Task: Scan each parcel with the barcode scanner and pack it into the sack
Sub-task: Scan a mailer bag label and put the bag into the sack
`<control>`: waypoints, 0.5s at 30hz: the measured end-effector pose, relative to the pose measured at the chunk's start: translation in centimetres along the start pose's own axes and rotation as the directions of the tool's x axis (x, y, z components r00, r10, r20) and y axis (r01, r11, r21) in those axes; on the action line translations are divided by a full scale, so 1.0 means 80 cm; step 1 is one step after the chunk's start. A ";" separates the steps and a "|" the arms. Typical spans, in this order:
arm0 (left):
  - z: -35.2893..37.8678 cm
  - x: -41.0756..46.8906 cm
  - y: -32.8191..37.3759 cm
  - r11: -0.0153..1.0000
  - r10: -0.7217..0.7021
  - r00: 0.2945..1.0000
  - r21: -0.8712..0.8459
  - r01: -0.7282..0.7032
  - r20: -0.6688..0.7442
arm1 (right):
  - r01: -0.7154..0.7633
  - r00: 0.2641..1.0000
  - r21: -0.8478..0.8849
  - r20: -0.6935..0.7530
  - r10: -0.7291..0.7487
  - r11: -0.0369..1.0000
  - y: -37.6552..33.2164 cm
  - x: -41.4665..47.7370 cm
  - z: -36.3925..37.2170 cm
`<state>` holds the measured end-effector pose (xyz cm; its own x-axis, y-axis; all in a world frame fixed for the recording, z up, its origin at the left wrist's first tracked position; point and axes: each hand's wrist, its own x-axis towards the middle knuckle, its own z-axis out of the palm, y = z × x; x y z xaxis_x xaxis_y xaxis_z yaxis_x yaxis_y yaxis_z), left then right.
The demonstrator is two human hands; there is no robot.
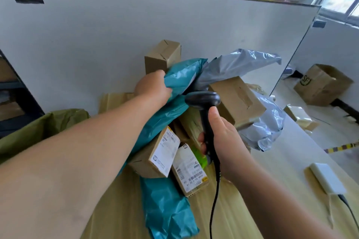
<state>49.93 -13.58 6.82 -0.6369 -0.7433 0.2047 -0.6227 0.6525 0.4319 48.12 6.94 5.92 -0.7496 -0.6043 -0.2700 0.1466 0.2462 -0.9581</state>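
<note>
The barcode scanner (203, 99) is black and pistol-shaped, with a rounded, glossy head on a slim handle and a black cable (214, 200) hanging from its base. Its long axis runs from the head down toward the person, nearly upright, and the head's window faces left, at the teal poly mailer (184, 75) just beside it. The right hand (225, 141) holds the handle, fingers (202, 141) wrapped tight round it and the thumb lying up its back.

Left of the scanner, the left hand (153, 87) grips the crinkled teal mailer, fingers clamped on its edge. More teal plastic lies below the scanner; whether it is a second mailer cannot be told.

Four cardboard boxes sit in the pile on the counter (120, 209):
- An upright box (163, 58) is behind the scanner's left.
- A taped box (237, 99) is just to its right.
- Two labelled boxes (155, 157) (190, 170) are below it.

Two grey poly mailers lie above (233, 64) and right of (268, 122) the scanner. The olive-green sack (44, 126) lies far left of the scanner.
</note>
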 end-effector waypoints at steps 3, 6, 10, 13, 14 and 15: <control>0.000 0.001 -0.005 0.994 0.013 0.991 -0.105 -0.027 -0.133 | 0.008 1.000 0.027 -0.018 -0.008 1.000 0.001 0.004 -0.004; -0.017 -0.001 -0.006 0.964 -0.008 0.973 -0.261 -0.055 -0.232 | 0.037 0.998 0.067 -0.055 -0.033 0.997 -0.001 0.007 -0.007; -0.046 -0.019 -0.007 0.857 -0.062 0.958 -0.506 -0.092 -0.279 | 0.070 0.996 0.166 -0.067 -0.059 0.984 -0.012 0.007 -0.010; -0.063 -0.046 -0.010 0.707 -0.159 0.963 -0.706 -0.042 -0.217 | 0.113 0.993 0.216 -0.059 -0.102 0.970 -0.023 0.004 -0.009; -0.069 -0.056 -0.011 0.641 -0.192 0.964 -0.767 -0.018 -0.183 | 0.137 0.990 0.218 -0.067 -0.125 0.966 -0.027 0.002 -0.007; -0.075 -0.066 -0.013 0.577 -0.223 0.964 -0.816 0.009 -0.147 | 0.161 0.986 0.220 -0.077 -0.148 0.962 -0.030 0.000 -0.005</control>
<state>56.66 -11.16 10.54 -0.4085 -0.8834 0.2298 0.0057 0.2493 0.9684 47.46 6.66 8.25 -0.8106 -0.5736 -0.1174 0.1624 -0.0276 -0.9863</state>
